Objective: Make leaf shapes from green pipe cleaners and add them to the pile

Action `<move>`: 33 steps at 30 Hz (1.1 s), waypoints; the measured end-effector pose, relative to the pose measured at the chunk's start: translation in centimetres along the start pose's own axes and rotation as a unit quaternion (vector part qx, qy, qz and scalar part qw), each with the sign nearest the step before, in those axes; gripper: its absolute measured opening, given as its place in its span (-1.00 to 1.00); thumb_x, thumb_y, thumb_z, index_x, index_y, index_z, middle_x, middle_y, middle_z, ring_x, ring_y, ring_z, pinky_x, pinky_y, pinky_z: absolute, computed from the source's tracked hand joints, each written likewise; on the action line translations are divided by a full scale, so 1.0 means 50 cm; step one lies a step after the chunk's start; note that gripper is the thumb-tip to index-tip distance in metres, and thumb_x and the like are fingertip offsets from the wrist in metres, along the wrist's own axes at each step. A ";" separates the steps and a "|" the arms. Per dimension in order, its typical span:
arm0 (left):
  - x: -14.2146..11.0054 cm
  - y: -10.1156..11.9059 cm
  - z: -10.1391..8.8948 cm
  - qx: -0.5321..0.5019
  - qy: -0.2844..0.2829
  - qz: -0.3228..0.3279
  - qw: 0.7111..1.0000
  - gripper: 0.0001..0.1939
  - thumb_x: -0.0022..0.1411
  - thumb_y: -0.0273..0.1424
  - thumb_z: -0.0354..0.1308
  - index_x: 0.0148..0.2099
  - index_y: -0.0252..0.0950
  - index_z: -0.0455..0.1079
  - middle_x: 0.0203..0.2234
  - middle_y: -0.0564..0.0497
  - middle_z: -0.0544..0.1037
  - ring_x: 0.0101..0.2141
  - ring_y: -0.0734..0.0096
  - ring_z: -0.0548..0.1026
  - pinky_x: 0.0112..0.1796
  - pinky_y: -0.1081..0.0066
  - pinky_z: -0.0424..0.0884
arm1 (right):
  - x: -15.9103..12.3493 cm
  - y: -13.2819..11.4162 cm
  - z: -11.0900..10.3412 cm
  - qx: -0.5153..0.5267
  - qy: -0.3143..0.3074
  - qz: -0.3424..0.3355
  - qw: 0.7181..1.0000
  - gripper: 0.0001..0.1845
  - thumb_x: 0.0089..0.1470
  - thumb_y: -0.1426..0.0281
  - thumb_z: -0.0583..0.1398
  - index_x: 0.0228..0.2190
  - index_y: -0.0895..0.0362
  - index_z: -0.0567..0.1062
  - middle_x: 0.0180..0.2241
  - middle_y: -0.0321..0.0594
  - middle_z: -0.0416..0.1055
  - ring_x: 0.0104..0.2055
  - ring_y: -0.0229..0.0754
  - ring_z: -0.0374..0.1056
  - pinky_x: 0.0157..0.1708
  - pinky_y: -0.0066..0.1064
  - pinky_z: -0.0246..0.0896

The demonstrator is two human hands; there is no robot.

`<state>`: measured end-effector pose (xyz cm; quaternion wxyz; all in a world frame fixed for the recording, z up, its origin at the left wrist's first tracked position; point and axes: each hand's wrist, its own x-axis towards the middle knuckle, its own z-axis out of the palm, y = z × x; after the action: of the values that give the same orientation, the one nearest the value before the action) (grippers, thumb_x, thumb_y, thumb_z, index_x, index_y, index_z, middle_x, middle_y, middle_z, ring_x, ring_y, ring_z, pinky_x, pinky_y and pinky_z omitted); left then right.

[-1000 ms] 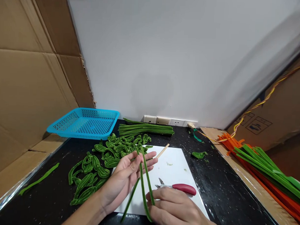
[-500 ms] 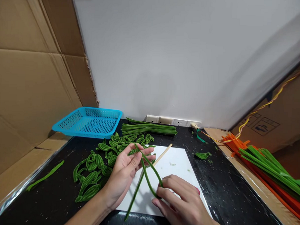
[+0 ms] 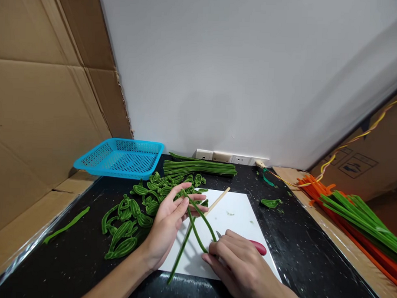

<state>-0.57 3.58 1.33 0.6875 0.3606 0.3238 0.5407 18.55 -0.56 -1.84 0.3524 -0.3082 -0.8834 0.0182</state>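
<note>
A green pipe cleaner (image 3: 198, 242), bent into a narrow loop with its strands crossing, spans the space between both hands over a white sheet (image 3: 238, 207). My left hand (image 3: 170, 214) pinches the crossing between thumb and forefinger, its other fingers spread. At the loop's lower right end, my right hand (image 3: 242, 259) grips the stem with curled fingers. One straight tail hangs down to the left. Partly hidden beneath my right hand lies a tool with a red handle (image 3: 259, 247) and a metal tip. A thin wooden stick (image 3: 219, 199) rests slantwise on the sheet.
Several looped green pipe-cleaner leaves (image 3: 121, 247) are piled left of the sheet. A bundle of green pipe cleaners (image 3: 201, 167) lies behind, beside a blue basket (image 3: 119, 174). One leaf (image 3: 270, 203) sits at the right. Green and orange stems (image 3: 362, 220) lie far right, near cardboard.
The view has shifted slightly, and more of the red handle and metal tip now shows by my right hand. Both hands keep hold of the pipe cleaner, its loop nearly the same.
</note>
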 end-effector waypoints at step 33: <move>0.008 -0.006 -0.010 -0.003 0.017 0.023 1.000 -0.69 0.38 -0.37 0.23 0.12 -0.28 0.37 -0.10 -0.11 0.63 -0.08 0.30 0.56 0.03 0.32 0.41 | -0.001 0.008 -0.007 -0.004 0.002 0.046 0.999 -0.84 0.40 0.45 0.10 -0.30 0.14 0.37 -0.47 -0.27 0.39 -0.45 -0.23 0.24 -0.43 -0.41 0.13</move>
<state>-0.74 4.00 0.78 0.6707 0.3566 0.3251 0.5632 19.01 -0.34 -1.70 0.3513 -0.3503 -0.8677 0.0301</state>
